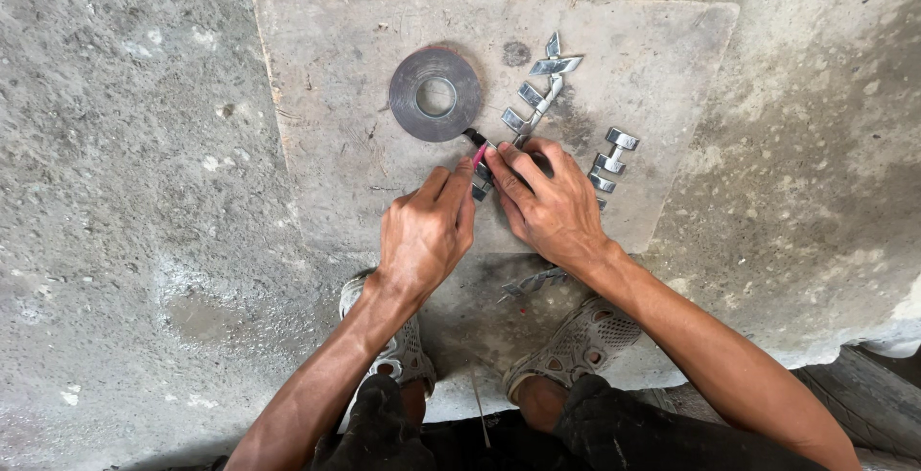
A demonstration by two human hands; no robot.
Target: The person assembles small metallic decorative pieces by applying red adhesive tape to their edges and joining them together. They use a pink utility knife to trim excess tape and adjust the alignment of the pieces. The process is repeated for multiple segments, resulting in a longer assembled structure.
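Both hands meet over the near middle of a flat grey stone slab (317, 78) lying on the rough concrete floor (125, 193): the left hand (422, 231) is closed in a pinch on a thin pink-red strand (478, 156), and the right hand (549, 204) is curled down over a small shiny metal clip piece (483, 180), its fingertips pressed close to the left thumb. Just beyond them lies a dark grey roll of tape (435, 94), with a row of bright metal clips (537, 97) to its right and three more clips (609, 159) farther right. It looks like a joining step, strand to clip; the next move seems to call for a steady hold and fine fingertip pressure.
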